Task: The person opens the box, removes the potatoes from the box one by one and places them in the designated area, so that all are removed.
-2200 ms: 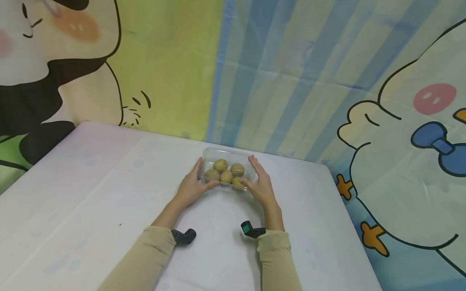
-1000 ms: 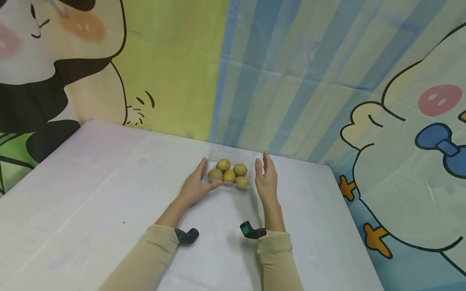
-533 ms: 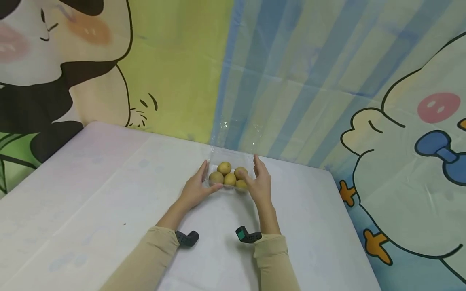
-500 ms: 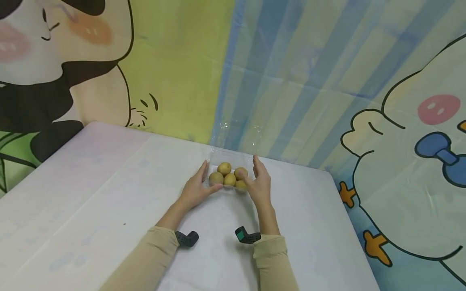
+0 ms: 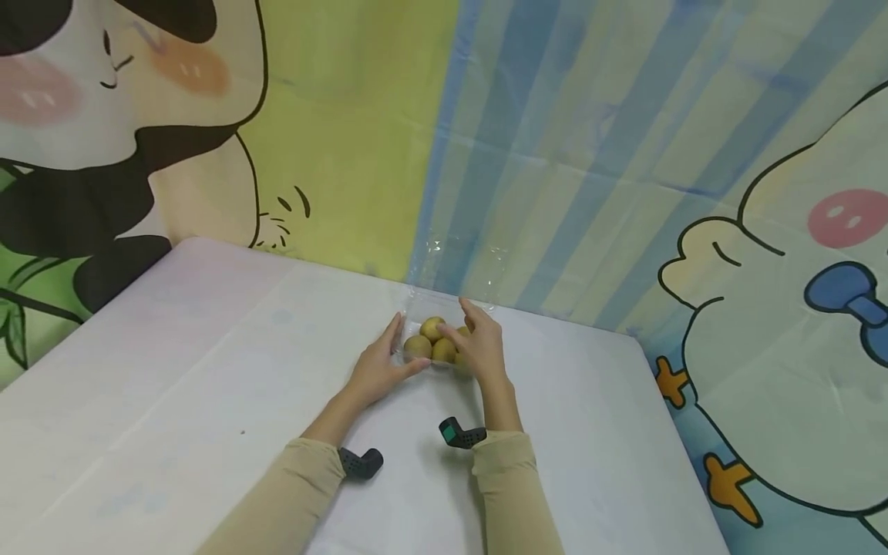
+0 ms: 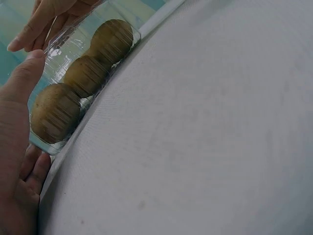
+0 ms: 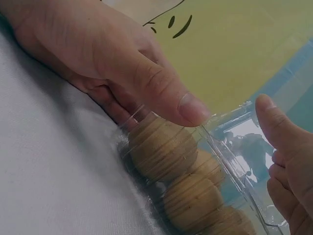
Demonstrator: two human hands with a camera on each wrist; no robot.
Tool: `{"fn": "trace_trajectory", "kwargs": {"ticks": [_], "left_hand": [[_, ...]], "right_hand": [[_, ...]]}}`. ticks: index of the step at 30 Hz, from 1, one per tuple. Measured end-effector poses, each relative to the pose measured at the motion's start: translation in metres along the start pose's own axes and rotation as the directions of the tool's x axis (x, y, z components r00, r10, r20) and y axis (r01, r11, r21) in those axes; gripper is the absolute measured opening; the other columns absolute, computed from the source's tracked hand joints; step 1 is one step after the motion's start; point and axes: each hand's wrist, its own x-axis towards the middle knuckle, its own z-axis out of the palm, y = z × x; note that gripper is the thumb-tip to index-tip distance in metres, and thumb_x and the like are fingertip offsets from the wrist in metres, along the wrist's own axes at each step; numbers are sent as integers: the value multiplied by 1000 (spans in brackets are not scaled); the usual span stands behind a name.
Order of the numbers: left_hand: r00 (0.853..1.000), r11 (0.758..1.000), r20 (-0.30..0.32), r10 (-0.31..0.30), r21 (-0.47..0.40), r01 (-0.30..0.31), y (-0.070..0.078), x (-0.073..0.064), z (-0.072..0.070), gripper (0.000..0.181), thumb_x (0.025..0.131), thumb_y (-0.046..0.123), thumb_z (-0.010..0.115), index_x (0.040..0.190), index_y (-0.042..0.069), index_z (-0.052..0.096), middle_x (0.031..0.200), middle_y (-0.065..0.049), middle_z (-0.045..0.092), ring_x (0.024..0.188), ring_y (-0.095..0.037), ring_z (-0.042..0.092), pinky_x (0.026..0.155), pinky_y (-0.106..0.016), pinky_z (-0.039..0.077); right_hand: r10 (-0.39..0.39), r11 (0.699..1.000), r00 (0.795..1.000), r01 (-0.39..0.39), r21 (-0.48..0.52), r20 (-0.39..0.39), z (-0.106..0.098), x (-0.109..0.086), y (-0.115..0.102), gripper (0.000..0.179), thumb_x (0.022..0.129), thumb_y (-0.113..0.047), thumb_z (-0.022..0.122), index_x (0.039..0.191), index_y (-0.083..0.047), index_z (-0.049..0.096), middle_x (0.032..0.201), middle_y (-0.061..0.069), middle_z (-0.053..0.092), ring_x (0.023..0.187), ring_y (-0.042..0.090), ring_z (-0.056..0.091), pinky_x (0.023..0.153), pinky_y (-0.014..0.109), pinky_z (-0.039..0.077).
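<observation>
Clear plastic container (image 5: 425, 305) is sitting near the far edge of the white desk (image 5: 583, 447), between both hands, round yellow-brown produce (image 5: 444, 351) lying inside.

Left hand (image 5: 378, 370) is keeping its place from 2.2 s ago: its grip is grasping the container's left side, thumb pressing at the near rim, fingers bearing on the side wall.

Right hand (image 5: 482, 347) is showing the main change. A second ago: standing off to the container's right. Now it is leaning in over the right half, partly covering the produce there. Its grip is staying released, thumb and forefinger spreading apart; whether it is touching a piece, cannot tell.

Clear lid (image 5: 458, 266) is standing raised behind the container, glinting against the striped backdrop (image 5: 569, 154); 2.2 s ago it was not showing there.

Produce is keeping its layout, three pieces lining the near wall in the left wrist view.
</observation>
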Motion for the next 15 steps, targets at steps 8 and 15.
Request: {"fn": "trace_trajectory", "kwargs": {"ticks": [8,15], "left_hand": [[1000,1000,8,1,1,-1,4,-2,3,111,73,71,63,154,18,8,157,-3,23,141,-28,32,115,-46,30],[1000,1000,4,-6,12,6,1,0,-1,111,73,71,62,154,18,8,157,-2,24,142,-26,30,116,-45,28]], "right_hand": [[41,997,999,-40,-60,22,5,5,10,62,77,-35,76,131,-12,58,133,7,59,116,27,61,96,33,52],[60,997,994,-54,-64,95,7,11,7,61,76,-37,77,130,-13,59,131,7,60,117,26,61,94,33,53]]}}
